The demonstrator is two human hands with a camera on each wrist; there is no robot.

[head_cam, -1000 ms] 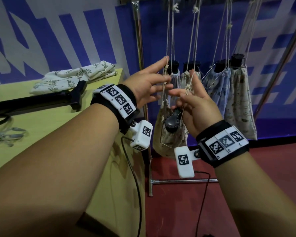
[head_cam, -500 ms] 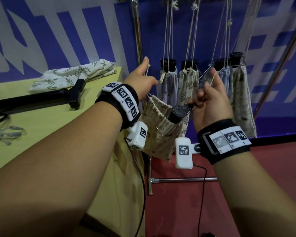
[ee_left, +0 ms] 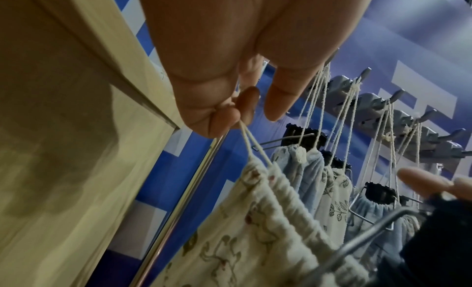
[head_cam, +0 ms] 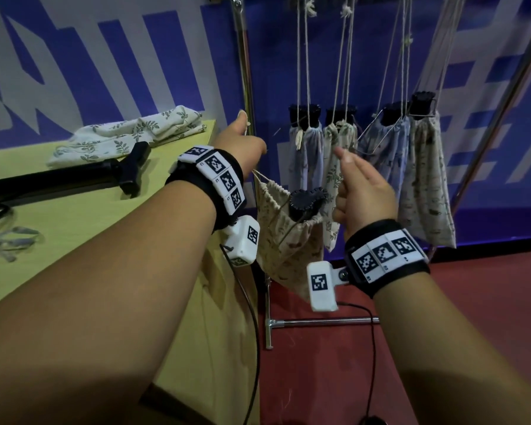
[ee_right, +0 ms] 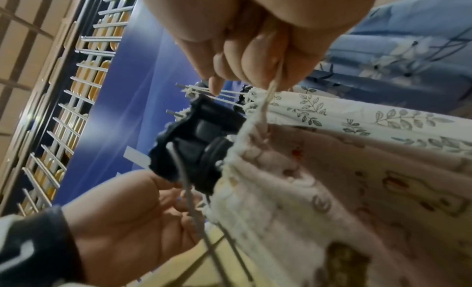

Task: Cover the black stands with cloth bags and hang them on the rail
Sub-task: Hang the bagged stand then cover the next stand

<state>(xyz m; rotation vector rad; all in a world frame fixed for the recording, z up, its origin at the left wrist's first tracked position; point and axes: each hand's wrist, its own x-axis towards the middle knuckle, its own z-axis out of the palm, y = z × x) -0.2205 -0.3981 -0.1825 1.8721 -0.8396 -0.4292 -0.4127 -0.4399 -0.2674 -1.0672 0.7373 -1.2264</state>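
Left hand (head_cam: 242,145) and right hand (head_cam: 362,194) each pinch a drawstring (ee_left: 251,144), stretching the cloth bag (head_cam: 285,246) over the black stand (head_cam: 305,202) between them.

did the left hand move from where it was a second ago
Yes. The left hand has swung left, away from the hanging bags, to the upright metal pole, pulling the drawstring of the held bag.
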